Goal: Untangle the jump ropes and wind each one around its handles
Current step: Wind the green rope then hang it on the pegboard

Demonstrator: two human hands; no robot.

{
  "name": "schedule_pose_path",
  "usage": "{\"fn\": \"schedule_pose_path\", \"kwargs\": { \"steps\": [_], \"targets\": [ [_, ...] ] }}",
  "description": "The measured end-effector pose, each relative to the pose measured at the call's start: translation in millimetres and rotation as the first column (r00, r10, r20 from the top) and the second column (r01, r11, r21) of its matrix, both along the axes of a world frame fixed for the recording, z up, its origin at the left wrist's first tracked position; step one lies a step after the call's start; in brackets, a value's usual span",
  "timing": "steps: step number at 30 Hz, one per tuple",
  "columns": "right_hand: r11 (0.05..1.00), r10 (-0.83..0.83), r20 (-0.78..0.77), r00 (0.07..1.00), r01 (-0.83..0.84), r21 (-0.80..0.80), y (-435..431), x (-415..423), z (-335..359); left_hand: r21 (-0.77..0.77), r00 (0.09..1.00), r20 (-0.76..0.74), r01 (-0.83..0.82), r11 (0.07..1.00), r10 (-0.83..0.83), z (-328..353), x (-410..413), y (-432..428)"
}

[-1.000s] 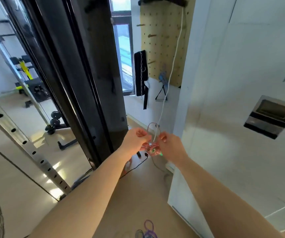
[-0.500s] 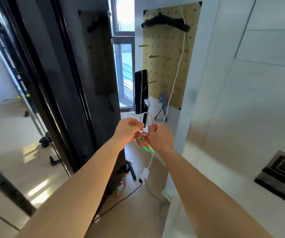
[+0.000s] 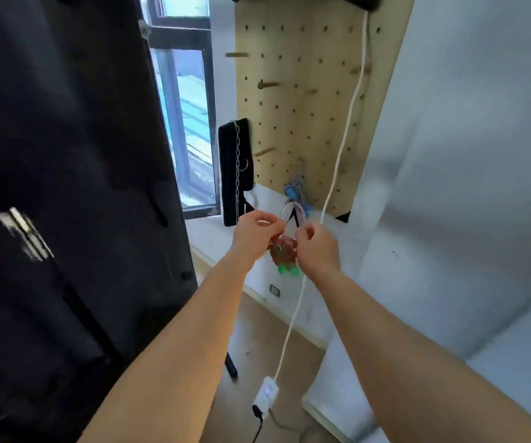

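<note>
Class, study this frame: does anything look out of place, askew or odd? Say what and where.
A white cord hangs slack across the pegboard down to a white plug block near the floor. Between the left hand and right hand, one loop of the jump rope stands loose above its bundle.

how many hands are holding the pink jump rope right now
2. The left hand pinches the pink jump rope on its left side; the right hand pinches it on the right. No other hand shows.
</note>
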State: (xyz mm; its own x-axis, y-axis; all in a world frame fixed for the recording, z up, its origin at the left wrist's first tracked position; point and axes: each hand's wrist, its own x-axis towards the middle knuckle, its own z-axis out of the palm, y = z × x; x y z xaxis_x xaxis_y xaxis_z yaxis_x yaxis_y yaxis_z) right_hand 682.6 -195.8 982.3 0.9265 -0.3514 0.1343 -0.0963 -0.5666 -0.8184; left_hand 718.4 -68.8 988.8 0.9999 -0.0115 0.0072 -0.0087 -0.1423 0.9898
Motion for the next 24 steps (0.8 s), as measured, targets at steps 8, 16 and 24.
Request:
{"fn": "schedule_pose_path", "kwargs": {
  "steps": [8,16,24],
  "targets": [
    [0.985,-0.127,-0.047,0.991,0.132,0.111,-6,212,-44,-0.111,0.994,-0.108,0.022,0.994,-0.034,-53,214,-22],
    [0.915,-0.357,-0.063,0.932,0.363,0.178,-58,329,-90,-0.057,0.987,-0.065,0.143,0.988,-0.146,-101,347,-98],
    [0.791,-0.594,0.122,0.795,0.551,0.266,-129,352,-104,-0.144,0.948,0.071,0.317,0.938,-0.309,-114,391,-187]
  ]
}}
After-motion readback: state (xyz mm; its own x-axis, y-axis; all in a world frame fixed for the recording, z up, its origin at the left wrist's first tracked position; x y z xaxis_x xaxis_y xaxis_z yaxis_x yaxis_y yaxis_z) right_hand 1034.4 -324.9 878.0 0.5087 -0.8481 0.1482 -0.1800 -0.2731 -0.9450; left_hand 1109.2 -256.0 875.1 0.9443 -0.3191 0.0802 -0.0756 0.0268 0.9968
